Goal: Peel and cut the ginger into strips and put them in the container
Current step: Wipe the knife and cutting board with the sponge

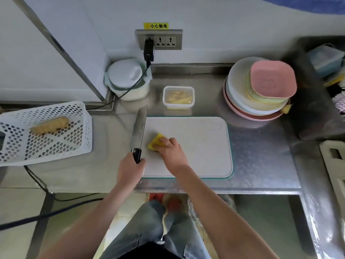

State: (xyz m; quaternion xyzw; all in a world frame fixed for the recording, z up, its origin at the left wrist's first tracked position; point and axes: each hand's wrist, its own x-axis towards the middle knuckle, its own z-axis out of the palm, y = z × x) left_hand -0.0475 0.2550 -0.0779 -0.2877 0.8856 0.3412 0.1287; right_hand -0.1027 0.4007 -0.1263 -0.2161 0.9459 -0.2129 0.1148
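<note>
Steel bench (261, 146) carries everything. White board (196, 146) sits centre, front edge near you. Perforated basket (56, 146) at far left holds one unpeeled ginger root (49, 126). Plate stack (257, 94), pink dish on top, stands at the right rear, well apart from the board. Lidded tub (127, 79) in the back corner, a black cable draped over it.

Container (178, 97) sits just behind the board, lid off, pale strips already inside.

Knife (139, 129): your left hand (130, 169) is wrapped round the black handle, and the blade points away from you along the board's left edge. Whether the edge touches the board can't be told.

Ginger piece (155, 142), peeled and yellow, lies on the board's left part just right of the blade. Your right hand (170, 148) presses down on it, fingers bent over the top.

Judgement: you are set to slice this piece.
- Set a flat face down so it won't rock.
- Tuck the right fingertips back; let the knuckles guide the blade.
- Take thin slabs first, then stack and cut lengthwise into strips.
- Keep strokes short; the piece is small and the blade long, so slipping is the main risk.
- Gather the strips with the blade flat, then move them to the container.
</note>
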